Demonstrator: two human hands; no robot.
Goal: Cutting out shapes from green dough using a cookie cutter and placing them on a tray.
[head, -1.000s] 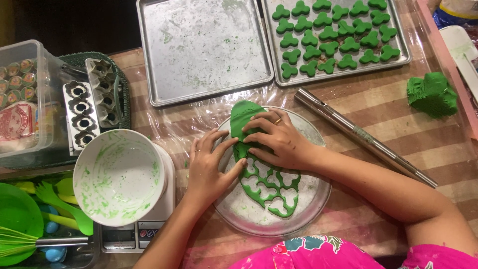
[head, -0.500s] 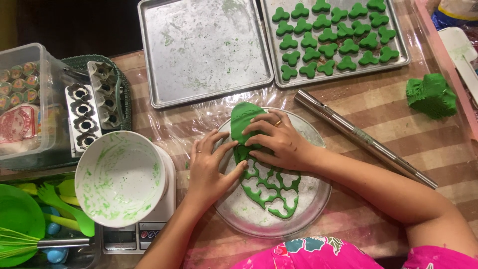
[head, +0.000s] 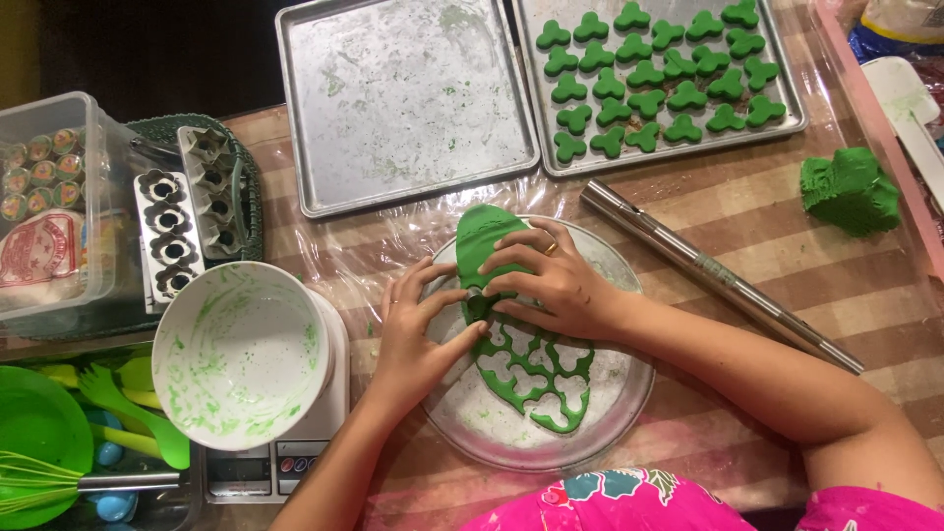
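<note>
**Head view: both hands pressing on the green dough sheet**

Nearest me, the round plate (head: 462, 433) carries a rolled sheet of green dough (head: 536, 379), its lower half already riddled with clover-shaped holes. Left hand (head: 421, 329) lies flat, fingers spread, steadying the sheet's left edge. Right hand (head: 551, 280) is curled, fingertips together, over the uncut upper part; whatever it presses is hidden, so I cannot tell if it grips a cutter. To do this well, I'd judge: press straight down, stay close to the last hole to waste little, and keep the left hand pinning the dough so it does not drag.

Left of the plate sits a smeared white bowl (head: 241, 354) on a scale. Right, a steel rolling pin (head: 718, 275) lies diagonally, with a dough lump (head: 851, 189) beyond. Farthest back, one tray (head: 403, 98) is bare; another tray (head: 792, 113) holds cut cookies (head: 654, 74).
</note>
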